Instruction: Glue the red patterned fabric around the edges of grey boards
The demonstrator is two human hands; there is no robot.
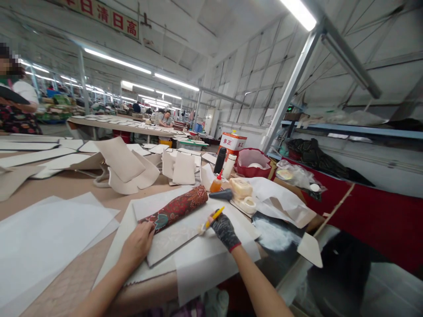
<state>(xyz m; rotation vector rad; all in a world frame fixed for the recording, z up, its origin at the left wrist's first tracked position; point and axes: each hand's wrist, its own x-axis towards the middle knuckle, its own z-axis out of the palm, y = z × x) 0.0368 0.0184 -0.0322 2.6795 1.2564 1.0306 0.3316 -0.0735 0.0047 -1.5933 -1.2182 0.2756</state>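
My left hand [138, 245] lies flat, fingers down, on a grey board piece [172, 240], pressing its near left end. A strip of red patterned fabric [176, 208] runs along the far edge of that board. My right hand [224, 230], in a dark speckled glove, is closed round a yellow-handled brush [211, 219] whose tip rests on the board's right part. Both sit on white paper sheets [198, 264] at the table's near edge.
An orange glue bottle [215, 184], tape rolls [244, 198], a black flask [220, 160], a red bowl [253, 164] and a red-white tin [233, 143] stand beyond the board. Cut beige pieces [122, 165] cover the table. A person [16, 101] stands far left; others work farther back.
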